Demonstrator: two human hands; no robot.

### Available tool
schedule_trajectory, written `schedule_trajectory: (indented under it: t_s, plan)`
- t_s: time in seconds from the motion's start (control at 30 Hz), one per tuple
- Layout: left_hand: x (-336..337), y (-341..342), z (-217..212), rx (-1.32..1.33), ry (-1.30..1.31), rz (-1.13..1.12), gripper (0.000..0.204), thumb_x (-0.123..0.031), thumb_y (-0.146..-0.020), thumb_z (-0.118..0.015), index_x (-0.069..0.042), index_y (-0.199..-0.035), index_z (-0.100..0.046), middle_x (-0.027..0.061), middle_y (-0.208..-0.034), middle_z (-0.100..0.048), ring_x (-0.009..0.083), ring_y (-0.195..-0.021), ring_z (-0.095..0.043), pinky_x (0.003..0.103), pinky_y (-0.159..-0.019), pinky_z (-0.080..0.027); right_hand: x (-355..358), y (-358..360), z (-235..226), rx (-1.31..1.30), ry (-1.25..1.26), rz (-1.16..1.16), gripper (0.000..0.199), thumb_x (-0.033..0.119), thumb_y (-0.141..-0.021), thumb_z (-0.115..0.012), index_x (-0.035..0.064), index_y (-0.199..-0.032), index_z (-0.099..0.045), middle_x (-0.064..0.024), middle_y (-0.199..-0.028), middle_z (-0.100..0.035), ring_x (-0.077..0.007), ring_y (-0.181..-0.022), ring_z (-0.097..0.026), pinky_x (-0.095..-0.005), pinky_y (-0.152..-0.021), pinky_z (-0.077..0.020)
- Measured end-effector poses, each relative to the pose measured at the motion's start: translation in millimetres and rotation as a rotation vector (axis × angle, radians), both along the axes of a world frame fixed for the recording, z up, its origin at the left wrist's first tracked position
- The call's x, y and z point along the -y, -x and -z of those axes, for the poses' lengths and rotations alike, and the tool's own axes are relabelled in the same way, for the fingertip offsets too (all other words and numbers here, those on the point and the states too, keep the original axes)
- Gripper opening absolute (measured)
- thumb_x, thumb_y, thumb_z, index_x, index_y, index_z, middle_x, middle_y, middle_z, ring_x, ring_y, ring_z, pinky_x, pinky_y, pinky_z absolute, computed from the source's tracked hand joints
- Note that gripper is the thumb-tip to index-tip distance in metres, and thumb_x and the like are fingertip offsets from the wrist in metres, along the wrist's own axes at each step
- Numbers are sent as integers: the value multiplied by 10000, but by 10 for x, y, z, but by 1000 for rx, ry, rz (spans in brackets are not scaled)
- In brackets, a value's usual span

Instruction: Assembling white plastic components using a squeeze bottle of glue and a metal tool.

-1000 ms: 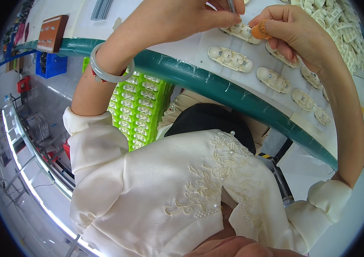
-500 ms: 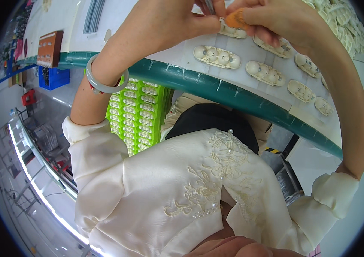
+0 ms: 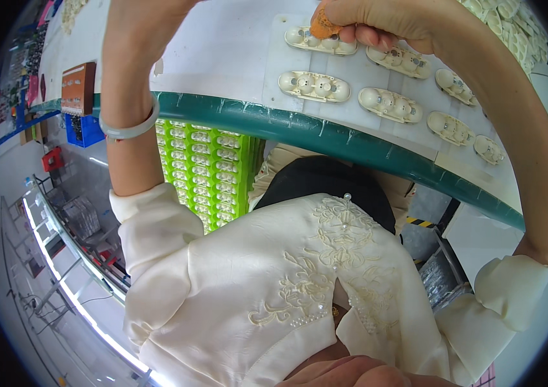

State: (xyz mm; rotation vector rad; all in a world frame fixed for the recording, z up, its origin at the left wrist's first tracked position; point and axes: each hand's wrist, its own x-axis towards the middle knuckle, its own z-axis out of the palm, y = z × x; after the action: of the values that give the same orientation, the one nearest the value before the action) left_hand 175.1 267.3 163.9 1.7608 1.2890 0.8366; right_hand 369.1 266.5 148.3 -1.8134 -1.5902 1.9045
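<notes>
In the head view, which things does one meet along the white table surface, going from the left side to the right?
Brown box → left forearm with pale bangle → cream plastic part near the table edge → next cream part → another cream part → last small cream part.

Brightness: bright, even, white light; no dim zones inside the circular field.
Glare: white table (image 3: 222, 58) top nearly washed out; sheen on the cream blouse (image 3: 242, 284).
Shadows: soft, faint, under the cream plastic parts (image 3: 314, 86).
Distortion: strong fisheye; green table edge (image 3: 351, 138) bows; black corners.
Focus: centre sharp; rim smeared, lower-edge skin blurred.
</notes>
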Motion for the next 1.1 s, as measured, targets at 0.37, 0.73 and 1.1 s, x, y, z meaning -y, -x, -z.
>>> schedule_trajectory:
  t_s: [0.37,0.73,1.1]
  plan:
    - [602,282,-140,81,17,112,316,-27,-846,-614,65,-1127,-502,115,-925,-637,157,-833,-641,229,-740,-513,-14,-42,44,-52,-25,-71,146,118,-792,-625,-14,-793,-686,-57,-625,-617,-98,-503,-527,-224,-449,-410]
    - [740,-263,-45,152,123,144,189,41,-808,-618,66,-988,-567,93,-898,-620,120,-824,-612,219,-739,-496,277,-635,-424,18,-119,-34,216,127,-847,-584,-52,-952,-643,-49,-638,-587,-94,-488,-509,-218,-449,-405]
    - [947,-1745,386,118,108,562,117,-4,-798,-638,47,-897,-601,63,-846,-629,115,-781,-612,258,-760,-519,1589,-1924,-3,127,-445,111,294,80,-746,-672,45,-1035,-632,10,-694,-530,-55,-537,-520,-198,-438,-389]
